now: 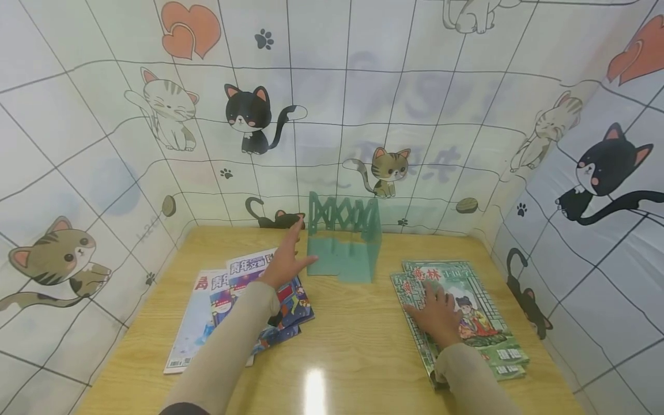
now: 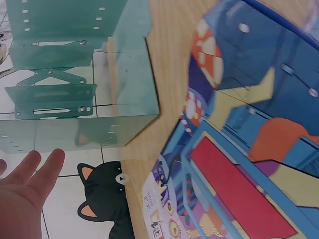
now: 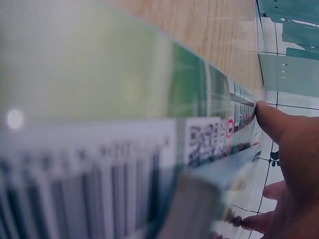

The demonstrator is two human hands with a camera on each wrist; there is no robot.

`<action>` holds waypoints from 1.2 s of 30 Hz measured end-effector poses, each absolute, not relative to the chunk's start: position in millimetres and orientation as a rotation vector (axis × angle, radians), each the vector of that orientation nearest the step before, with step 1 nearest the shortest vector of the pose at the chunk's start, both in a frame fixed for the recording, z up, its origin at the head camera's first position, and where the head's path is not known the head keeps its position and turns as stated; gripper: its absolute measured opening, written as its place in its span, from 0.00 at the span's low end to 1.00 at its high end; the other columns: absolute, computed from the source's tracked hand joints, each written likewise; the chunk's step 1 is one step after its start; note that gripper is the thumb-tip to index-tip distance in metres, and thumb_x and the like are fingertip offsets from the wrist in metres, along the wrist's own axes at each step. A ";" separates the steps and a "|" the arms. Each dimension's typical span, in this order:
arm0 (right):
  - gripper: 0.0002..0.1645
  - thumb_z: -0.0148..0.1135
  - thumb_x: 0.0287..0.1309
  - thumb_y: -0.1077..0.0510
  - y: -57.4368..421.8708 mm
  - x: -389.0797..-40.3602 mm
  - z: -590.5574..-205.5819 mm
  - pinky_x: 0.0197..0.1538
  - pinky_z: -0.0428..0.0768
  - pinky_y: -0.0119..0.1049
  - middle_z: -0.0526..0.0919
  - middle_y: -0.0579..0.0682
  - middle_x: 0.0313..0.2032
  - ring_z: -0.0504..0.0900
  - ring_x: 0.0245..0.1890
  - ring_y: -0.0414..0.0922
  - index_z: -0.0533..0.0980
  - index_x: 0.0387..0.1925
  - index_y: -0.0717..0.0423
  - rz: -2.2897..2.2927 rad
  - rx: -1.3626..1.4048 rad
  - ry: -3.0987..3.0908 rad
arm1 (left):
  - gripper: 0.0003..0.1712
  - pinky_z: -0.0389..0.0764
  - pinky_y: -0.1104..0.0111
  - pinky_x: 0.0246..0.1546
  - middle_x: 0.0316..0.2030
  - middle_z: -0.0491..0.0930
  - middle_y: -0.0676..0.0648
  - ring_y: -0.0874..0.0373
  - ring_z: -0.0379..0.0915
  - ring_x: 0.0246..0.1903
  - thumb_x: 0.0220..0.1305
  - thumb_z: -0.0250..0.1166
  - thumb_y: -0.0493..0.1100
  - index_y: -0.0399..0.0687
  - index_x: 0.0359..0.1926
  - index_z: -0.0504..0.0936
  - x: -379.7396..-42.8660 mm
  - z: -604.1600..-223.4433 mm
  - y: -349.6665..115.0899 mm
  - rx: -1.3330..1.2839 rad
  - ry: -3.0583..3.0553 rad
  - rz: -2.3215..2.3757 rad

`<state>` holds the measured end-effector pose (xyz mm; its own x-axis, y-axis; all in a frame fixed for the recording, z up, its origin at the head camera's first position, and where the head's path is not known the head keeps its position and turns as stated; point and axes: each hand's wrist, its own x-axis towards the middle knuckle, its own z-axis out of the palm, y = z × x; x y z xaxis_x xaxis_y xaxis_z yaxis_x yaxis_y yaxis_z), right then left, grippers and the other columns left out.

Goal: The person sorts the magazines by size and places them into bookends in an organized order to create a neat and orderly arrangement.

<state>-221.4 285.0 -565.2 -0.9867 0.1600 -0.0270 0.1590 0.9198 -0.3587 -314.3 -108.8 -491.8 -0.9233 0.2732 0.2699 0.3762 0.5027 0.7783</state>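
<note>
Red "意林" on the top green magazine [image 1: 479, 317], "青年" on two blue-purple magazines [image 1: 299, 301]

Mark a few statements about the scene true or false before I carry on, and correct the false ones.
1. The left grip is nearer the green expandable bookend than the right grip is. True.
2. The left grip pinches a magazine. False: it holds nothing.
3. The right grip touches the green 意林 magazines. True.
4. A magazine stands upright in the bookend. False: the magazines lie on the wooden table.
5. The purple-and-blue 青年文摘 magazines overlap. True.
6. The green magazines lie left of the bookend. False: they lie to its right.
</note>
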 end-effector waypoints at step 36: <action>0.48 0.62 0.51 0.56 285.5 -233.0 -548.5 0.54 0.57 0.78 0.59 0.74 0.64 0.53 0.63 0.77 0.55 0.71 0.62 0.627 -0.263 -3.227 | 0.41 0.65 0.52 0.64 0.74 0.52 0.47 0.44 0.64 0.63 0.70 0.60 0.45 0.57 0.77 0.50 -341.6 -464.7 -97.5 -0.573 -2.638 -1.334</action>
<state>-233.0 285.5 -548.5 -0.9751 0.1255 -0.1828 0.1848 0.9155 -0.3573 -341.6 -97.5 -464.7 -0.9193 0.2746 0.2818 0.3897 0.5371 0.7481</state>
